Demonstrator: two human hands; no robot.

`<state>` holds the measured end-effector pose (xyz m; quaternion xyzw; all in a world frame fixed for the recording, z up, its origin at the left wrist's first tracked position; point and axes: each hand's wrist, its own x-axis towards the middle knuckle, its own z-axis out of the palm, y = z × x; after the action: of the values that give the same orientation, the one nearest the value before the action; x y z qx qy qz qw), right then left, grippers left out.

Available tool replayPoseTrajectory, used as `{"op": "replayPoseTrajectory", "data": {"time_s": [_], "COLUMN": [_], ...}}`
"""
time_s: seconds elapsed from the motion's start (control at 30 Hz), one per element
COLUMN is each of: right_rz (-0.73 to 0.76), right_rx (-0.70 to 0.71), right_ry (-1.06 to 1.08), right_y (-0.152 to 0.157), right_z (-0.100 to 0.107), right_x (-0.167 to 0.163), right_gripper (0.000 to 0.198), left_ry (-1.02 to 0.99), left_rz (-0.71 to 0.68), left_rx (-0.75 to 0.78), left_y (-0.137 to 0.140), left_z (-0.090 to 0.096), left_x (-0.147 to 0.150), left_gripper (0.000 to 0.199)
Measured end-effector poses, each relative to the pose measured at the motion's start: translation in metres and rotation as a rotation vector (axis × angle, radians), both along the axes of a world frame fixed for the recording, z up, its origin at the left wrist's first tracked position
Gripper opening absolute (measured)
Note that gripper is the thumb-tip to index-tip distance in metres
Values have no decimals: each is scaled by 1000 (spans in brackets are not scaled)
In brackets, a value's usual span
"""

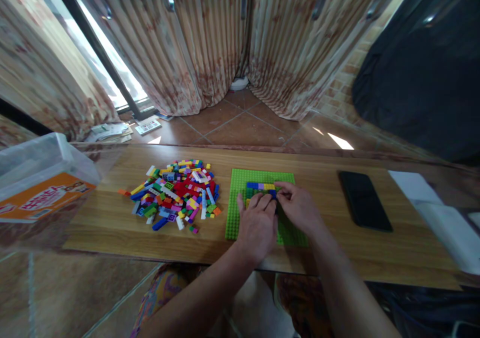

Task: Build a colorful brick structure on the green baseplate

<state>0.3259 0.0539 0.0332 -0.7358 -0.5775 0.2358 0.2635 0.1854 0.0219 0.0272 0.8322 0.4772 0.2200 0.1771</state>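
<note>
The fingers of the left hand (258, 224) are bent and lie together over the near part of a low block of toy bricks (261, 186), with the thumb spread off to the left; whether they grip a brick cannot be told, since the fingertips are partly hidden. The right hand (300, 208) has its thumb and index finger drawn close together at the right end of the same bricks, and anything held between them is too small to make out. Blue, purple and yellow show along the far row, with green at its left just below. The bricks sit on a green studded baseplate (233, 215), around the middle of its width, under and between the 2 hands. The baseplate lies flat on a wooden table (108, 223). To its left, well apart from the hands, is a loose pile of mixed-colour bricks (176, 193); farther left stands a clear plastic container (48, 190) with an orange label. On the right lie a black phone (364, 201) and, beyond it, white paper (435, 215). Patterned curtains (213, 53) hang past the table above a brown tiled floor (240, 115).
</note>
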Motion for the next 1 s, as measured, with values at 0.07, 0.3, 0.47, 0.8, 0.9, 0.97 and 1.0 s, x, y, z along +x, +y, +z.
{"op": "replayPoseTrajectory", "data": {"time_s": [0.07,0.3,0.47,0.8,0.9,0.97,1.0], "right_rz": [10,32,53,41,23,9,5], "right_rx": [-9,-11,-23,-13,-9,-9,-10], "right_ry": [15,26,69,138,131,112,102], "right_y": [-1,-5,-5,-5,-5,-6,-6], "right_z": [0,0,-1,-7,-5,-4,-4], "right_x": [1,4,6,7,6,5,4], "right_gripper": [38,37,37,37,38,37,37], "left_ry": [-5,-35,-39,-3,23,49,67], "left_rz": [3,-3,-8,1,0,-15,-25], "left_rx": [-5,-57,-75,-20,7,28,35], "left_y": [1,5,6,4,3,3,4], "left_z": [1,3,5,2,0,0,1], "left_x": [-2,-5,-6,-1,0,0,0], "left_gripper": [26,26,25,26,27,27,27]}}
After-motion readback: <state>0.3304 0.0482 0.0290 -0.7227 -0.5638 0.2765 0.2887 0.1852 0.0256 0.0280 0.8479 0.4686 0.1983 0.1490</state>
